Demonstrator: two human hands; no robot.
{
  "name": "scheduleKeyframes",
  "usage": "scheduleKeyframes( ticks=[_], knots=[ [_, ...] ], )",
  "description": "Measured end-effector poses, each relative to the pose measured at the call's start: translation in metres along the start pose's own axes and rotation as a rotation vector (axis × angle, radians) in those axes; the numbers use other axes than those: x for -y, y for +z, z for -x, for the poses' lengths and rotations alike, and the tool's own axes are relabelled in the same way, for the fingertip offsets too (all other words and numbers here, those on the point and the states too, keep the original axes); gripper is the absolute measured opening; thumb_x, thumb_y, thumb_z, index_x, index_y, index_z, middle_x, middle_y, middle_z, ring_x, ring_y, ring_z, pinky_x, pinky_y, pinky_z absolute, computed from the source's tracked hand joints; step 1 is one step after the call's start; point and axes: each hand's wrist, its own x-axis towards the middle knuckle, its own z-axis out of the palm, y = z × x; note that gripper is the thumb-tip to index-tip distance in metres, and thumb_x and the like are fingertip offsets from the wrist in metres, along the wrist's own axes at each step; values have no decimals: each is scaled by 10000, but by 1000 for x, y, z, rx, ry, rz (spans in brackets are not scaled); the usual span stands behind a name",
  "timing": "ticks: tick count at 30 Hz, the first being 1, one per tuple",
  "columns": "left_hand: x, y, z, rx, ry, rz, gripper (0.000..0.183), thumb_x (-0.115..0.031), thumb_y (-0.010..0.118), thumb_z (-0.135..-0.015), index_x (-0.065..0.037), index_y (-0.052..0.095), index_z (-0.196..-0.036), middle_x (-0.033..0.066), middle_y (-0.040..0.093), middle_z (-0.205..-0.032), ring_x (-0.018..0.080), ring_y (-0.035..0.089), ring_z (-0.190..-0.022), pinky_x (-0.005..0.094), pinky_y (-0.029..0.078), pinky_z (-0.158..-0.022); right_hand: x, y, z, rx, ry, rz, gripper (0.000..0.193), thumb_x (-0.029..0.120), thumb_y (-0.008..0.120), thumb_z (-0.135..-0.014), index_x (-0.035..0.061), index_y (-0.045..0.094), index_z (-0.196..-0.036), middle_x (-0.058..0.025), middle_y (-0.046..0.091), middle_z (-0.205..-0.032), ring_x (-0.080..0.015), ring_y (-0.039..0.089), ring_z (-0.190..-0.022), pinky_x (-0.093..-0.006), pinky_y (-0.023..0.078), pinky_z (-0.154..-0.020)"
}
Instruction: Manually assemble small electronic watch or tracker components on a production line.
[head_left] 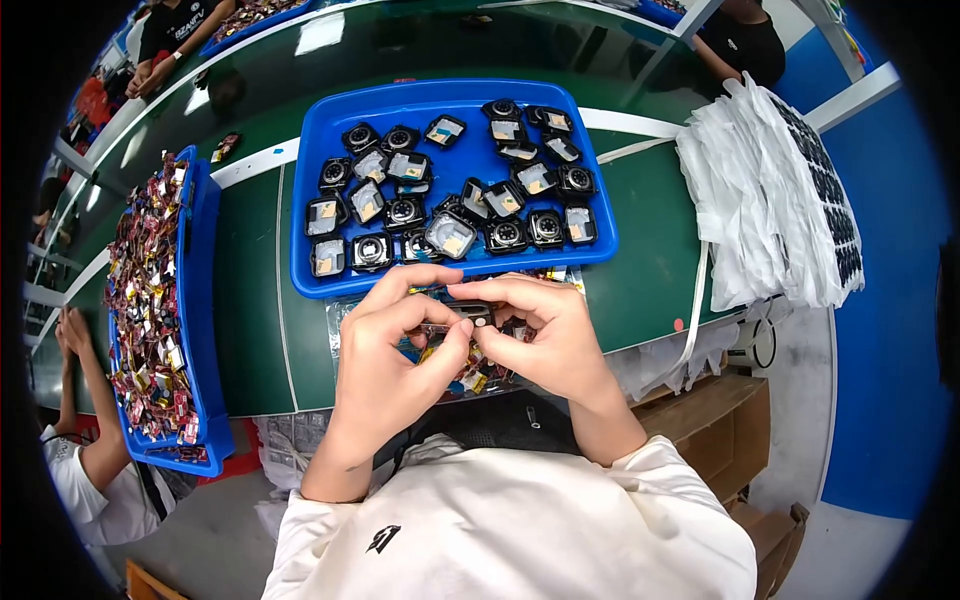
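My left hand (395, 345) and my right hand (545, 335) meet in front of me, above the near edge of the green table. Between their fingertips they pinch a small black watch case (478, 313), held edge-on, and the fingers hide much of it. Just beyond is a blue tray (470, 155) with many black smartwatch cases, some showing a round sensor back, others a pale open inside. Under my hands lies a heap of small wired parts (472, 378) in red, yellow and silver, partly covered by my hands.
To the left stands a long blue bin (205, 320) heaped with small wired parts. White plastic sheets (745, 200) hang over the table's right side, beside a sheet of black pieces (835, 200). Cardboard boxes (715, 430) sit below. Other people work across the table and at left.
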Motion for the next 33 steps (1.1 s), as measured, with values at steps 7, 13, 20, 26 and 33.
scheduleKeyframes(
  ticks=[7,13,20,26,33],
  knots=[
    [1,-1,-2,-14,-73,22,28,-14,686,-731,9,671,-737,88,673,-962,74,553,-617,205,430,-540,-4,2,-2,-8,-49,-57,334,-84,620,-803,-40,629,-1135,-121,645,-1081,-105,632,-818,-205,527,-656],
    [6,2,-2,-34,-128,71,42,-29,691,-745,11,681,-748,78,675,-951,52,542,-628,195,426,-546,-5,2,-2,6,-33,-82,332,-69,631,-815,-43,624,-1145,-132,642,-1078,-111,633,-821,-212,536,-662],
    [8,6,-1,-62,-146,120,43,-33,693,-749,8,682,-745,74,679,-928,45,529,-625,187,422,-550,-5,5,0,-39,-76,-50,300,-52,619,-839,-45,629,-1139,-137,645,-1047,-120,636,-820,-211,535,-672],
    [7,10,1,-70,-111,103,64,-4,699,-747,15,703,-809,101,684,-970,81,604,-698,203,482,-605,-9,7,-1,-131,-163,-28,240,-51,609,-844,-51,662,-1079,-138,666,-956,-122,636,-803,-212,521,-657],
    [8,14,11,-90,-117,220,135,28,721,-749,19,715,-883,148,673,-1072,123,647,-787,234,530,-706,-9,6,2,-259,-108,-104,214,-22,649,-815,-14,695,-1024,-96,684,-908,-77,626,-724,-195,502,-617]
  ],
)
